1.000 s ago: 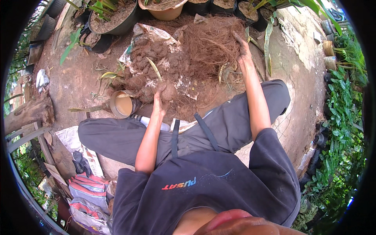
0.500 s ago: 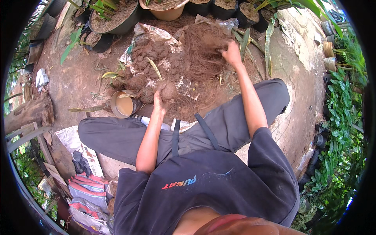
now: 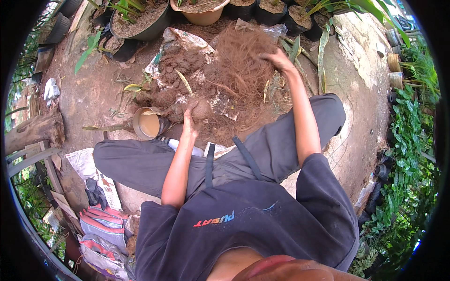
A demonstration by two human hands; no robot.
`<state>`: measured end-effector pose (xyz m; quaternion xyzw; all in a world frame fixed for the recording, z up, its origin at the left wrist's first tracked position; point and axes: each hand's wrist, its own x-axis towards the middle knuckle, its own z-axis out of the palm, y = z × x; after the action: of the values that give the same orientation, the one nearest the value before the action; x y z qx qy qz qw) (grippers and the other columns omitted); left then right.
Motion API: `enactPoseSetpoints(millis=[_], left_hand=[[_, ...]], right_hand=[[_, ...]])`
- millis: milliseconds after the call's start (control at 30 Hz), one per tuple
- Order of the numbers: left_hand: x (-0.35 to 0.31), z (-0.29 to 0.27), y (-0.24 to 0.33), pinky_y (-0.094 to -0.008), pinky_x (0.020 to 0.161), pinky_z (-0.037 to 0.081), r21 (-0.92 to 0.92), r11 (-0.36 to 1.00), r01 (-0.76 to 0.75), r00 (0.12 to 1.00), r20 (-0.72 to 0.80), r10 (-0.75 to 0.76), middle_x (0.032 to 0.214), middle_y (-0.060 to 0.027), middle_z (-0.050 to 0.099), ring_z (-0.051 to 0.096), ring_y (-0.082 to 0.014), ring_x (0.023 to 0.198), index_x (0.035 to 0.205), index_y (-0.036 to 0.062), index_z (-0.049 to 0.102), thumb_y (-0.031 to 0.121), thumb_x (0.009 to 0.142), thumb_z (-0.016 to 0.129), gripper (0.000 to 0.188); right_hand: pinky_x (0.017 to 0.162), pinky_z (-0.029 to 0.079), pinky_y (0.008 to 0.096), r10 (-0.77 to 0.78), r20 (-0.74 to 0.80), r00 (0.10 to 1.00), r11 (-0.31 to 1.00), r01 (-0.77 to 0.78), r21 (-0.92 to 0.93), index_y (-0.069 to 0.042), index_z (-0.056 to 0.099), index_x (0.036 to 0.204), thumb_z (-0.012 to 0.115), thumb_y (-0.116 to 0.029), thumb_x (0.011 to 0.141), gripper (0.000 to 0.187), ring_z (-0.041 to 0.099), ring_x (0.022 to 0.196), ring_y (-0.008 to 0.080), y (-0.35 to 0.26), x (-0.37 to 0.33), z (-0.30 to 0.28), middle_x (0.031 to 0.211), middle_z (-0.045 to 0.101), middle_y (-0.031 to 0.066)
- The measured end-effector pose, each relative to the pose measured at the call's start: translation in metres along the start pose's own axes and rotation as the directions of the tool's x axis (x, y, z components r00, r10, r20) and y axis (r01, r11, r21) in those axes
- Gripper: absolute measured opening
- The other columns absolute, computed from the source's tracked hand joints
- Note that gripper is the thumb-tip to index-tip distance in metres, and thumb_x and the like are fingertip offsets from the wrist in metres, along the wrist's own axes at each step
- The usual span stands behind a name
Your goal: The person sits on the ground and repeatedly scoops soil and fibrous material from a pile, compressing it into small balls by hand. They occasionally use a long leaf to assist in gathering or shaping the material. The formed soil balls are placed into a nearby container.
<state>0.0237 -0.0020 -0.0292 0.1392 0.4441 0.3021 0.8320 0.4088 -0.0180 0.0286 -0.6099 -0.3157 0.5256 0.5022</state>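
My left hand (image 3: 189, 121) grips a round brown ball (image 3: 202, 110) wrapped in fibre, holding it low in front of my lap. A narrow yellow-edged leaf (image 3: 184, 83) stands up from the ball. Farther out and to the right, my right hand (image 3: 277, 61) has its fingers in a loose, tangled clump of coconut fibre (image 3: 246, 58), which looks raised above the pile. Dark, wet soil (image 3: 185, 65) lies in a heap left of the fibre, on a crumpled white sack (image 3: 190, 39). A cup of muddy brown water (image 3: 149, 125) stands left of my left hand.
Potted plants line the far side, among them a wide black pot (image 3: 140, 28) and a tan pot (image 3: 201, 16). Long variegated leaves (image 3: 322, 61) lie right of the fibre. A log (image 3: 37, 129) and striped bags (image 3: 104, 225) are at the left.
The fibre under my right hand has been pulled up into a taller, looser clump. My left hand and the ball have stayed nearly still.
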Motion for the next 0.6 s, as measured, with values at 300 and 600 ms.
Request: enactPoseSetpoints(millis=[300,600], left_hand=[[-0.002,0.001,0.001,-0.0391,0.075,0.053,0.005,1.0,0.015,1.0,-0.015,-0.015,0.106,-0.0055,0.062,0.062,-0.0211,0.096,0.117,0.0111,0.056,0.031,0.082,0.066,0.041],[-0.009,0.003,0.003,-0.039,0.08,0.053,0.001,1.0,0.025,1.0,-0.004,-0.025,0.107,-0.0067,0.063,0.062,-0.0215,0.096,0.116,0.0098,0.056,0.031,0.081,0.067,0.043]], right_hand=[[0.093,0.049,0.033,-0.078,0.267,0.96,0.947,0.155,-0.28,-0.002,0.018,0.149,0.064,-0.005,0.067,0.094,0.055,0.115,0.0198,0.083,0.014,0.008,0.14,0.044,0.0168],[0.072,0.058,0.0333,0.101,-0.138,0.985,0.93,-0.044,0.365,-0.003,0.059,0.12,0.067,-0.008,0.079,0.042,0.066,0.098,0.0197,0.001,-0.01,0.019,0.108,0.067,0.0152]])
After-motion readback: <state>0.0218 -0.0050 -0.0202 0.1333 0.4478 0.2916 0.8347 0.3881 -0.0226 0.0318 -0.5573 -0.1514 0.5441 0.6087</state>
